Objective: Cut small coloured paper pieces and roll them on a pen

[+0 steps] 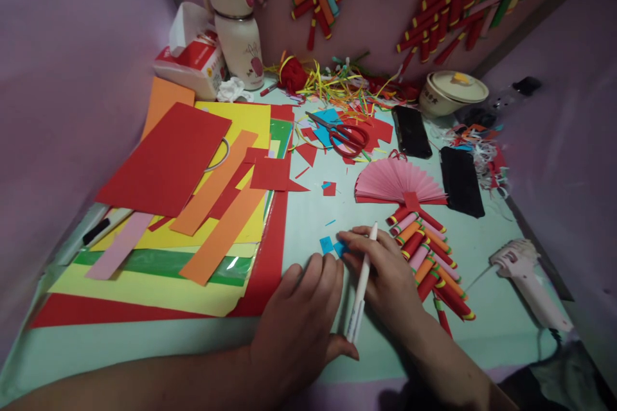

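In the head view, my right hand (383, 270) is closed around a white pen (362, 289), which slants across its fingers. The fingertips of that hand also rest on a small blue paper piece (341, 248). A second blue paper square (326, 244) lies flat just left of it. My left hand (308, 314) is beside the right one, its fingers curled and pressed together, with the thumb near the pen's lower end. Whatever lies under those curled fingers is hidden. Right of my hands is a pink paper fan (400, 181) with a string of paper firecrackers (427, 250) below it.
Coloured paper sheets and strips (166, 160) are stacked at left. Red-handled scissors (344, 138) lie among paper scraps. Two phones (412, 131), a lidded bowl (448, 93) and a glue gun (530, 279) are at right. A bottle (238, 45) and tissue pack (195, 61) stand behind.
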Motion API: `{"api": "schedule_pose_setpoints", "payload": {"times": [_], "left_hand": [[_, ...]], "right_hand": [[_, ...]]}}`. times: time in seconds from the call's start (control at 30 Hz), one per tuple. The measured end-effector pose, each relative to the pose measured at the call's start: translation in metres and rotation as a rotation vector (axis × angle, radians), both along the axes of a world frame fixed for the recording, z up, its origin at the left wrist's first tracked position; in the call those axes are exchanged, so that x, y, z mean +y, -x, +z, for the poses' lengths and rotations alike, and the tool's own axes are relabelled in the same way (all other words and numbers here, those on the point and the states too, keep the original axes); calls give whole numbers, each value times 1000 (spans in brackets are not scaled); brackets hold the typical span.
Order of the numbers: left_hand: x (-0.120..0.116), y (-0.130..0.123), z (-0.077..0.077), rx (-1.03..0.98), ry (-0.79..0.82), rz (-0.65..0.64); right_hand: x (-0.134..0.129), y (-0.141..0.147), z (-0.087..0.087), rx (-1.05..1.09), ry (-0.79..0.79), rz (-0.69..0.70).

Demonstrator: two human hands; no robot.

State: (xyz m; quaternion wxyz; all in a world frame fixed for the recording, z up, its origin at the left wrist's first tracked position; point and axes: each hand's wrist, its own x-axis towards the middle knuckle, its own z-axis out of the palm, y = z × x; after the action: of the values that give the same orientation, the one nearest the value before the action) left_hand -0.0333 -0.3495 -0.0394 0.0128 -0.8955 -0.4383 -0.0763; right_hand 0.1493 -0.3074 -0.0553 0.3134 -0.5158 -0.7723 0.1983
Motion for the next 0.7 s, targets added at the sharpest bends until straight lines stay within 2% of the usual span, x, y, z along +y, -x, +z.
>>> {"api": "schedule_pose_setpoints", "payload": {"times": [0.17,0.53,0.7], "left_hand": [[3,0,0,3,46,20],[10,-4,-3,7,75,51],[8,-4,3,-5,49,32]], "right_hand": [[6,1,1,-20,37,-19],[10,2,1,64,-39,-241],[4,0,11,236,-59,-249]]}}
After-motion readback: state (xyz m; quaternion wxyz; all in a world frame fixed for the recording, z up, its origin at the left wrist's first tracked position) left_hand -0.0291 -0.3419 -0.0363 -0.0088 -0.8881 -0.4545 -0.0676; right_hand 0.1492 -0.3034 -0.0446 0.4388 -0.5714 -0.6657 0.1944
